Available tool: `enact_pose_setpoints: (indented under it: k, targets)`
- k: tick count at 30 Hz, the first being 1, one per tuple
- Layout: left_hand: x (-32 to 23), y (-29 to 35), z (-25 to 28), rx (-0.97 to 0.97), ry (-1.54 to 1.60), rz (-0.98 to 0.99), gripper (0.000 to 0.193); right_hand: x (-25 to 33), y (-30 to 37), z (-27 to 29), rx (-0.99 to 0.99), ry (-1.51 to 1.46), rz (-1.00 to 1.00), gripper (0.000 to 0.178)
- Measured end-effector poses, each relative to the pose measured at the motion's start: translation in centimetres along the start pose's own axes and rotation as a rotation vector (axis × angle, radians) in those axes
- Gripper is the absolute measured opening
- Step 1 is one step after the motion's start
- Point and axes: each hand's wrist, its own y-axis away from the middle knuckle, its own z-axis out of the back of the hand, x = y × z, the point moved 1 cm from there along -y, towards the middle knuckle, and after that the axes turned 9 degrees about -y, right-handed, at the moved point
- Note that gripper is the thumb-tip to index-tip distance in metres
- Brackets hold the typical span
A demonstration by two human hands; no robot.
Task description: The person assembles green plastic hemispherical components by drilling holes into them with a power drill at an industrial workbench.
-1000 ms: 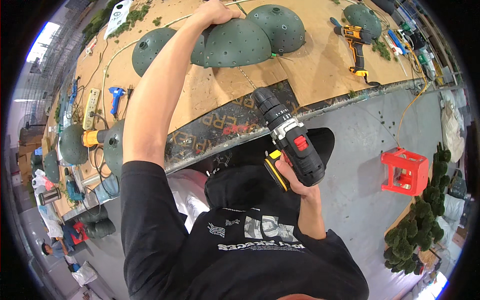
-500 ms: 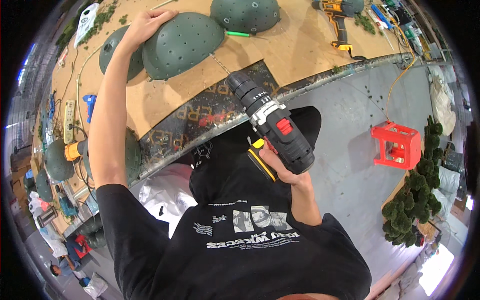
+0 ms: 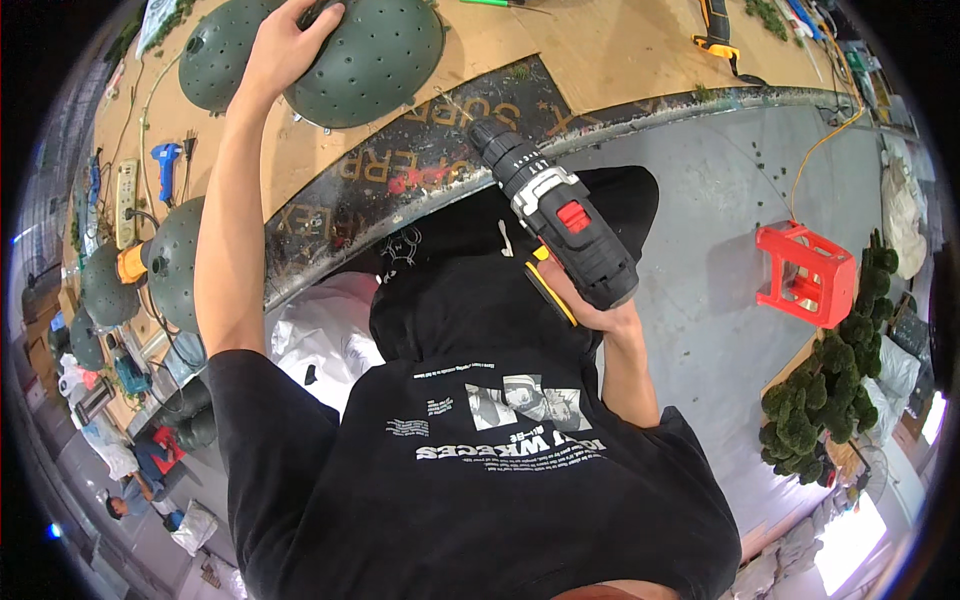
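Observation:
At the top of the view, my left hand [image 3: 287, 48] grips a dark green dome [image 3: 375, 70] dotted with small holes, its thumb curled over the upper part. My right hand [image 3: 602, 312] is wrapped around the handle of a black and grey cordless drill [image 3: 560, 205] with a red switch and a yellow-edged base. The drill's thin bit [image 3: 453, 103] points up and left, its tip just off the dome's right lower edge. Left of the held dome, partly behind my wrist, lies a second green dome [image 3: 215, 65].
A plywood-topped workbench [image 3: 600, 65] spans the top, holding a blue glue gun [image 3: 166, 165], a power strip [image 3: 126, 200], another drill [image 3: 716, 40] and more domes [image 3: 178, 265] at left. A red stool [image 3: 808, 275] and green artificial foliage [image 3: 830, 400] stand right. Another person [image 3: 135, 495] sits far left.
My view has shifted, so the bench sits higher. The held dome has turned under my left hand, whose thumb now curls over it. The drill bit has come away from the dome's edge.

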Motion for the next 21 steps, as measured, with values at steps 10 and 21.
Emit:
enact_pose_setpoints:
  k: [10, 21]
  targets:
    - [-2.4, -0.8, -0.9, 0.051, -0.196, 0.141, 0.056, -4.0, -2.4, -1.0, 0.144, -0.149, -0.051, 0.043]
    - [-2.1, -1.0, -1.4, 0.032, -0.175, 0.112, 0.054, -4.5, -3.4, -1.3, 0.149, -0.047, -0.065, 0.042]
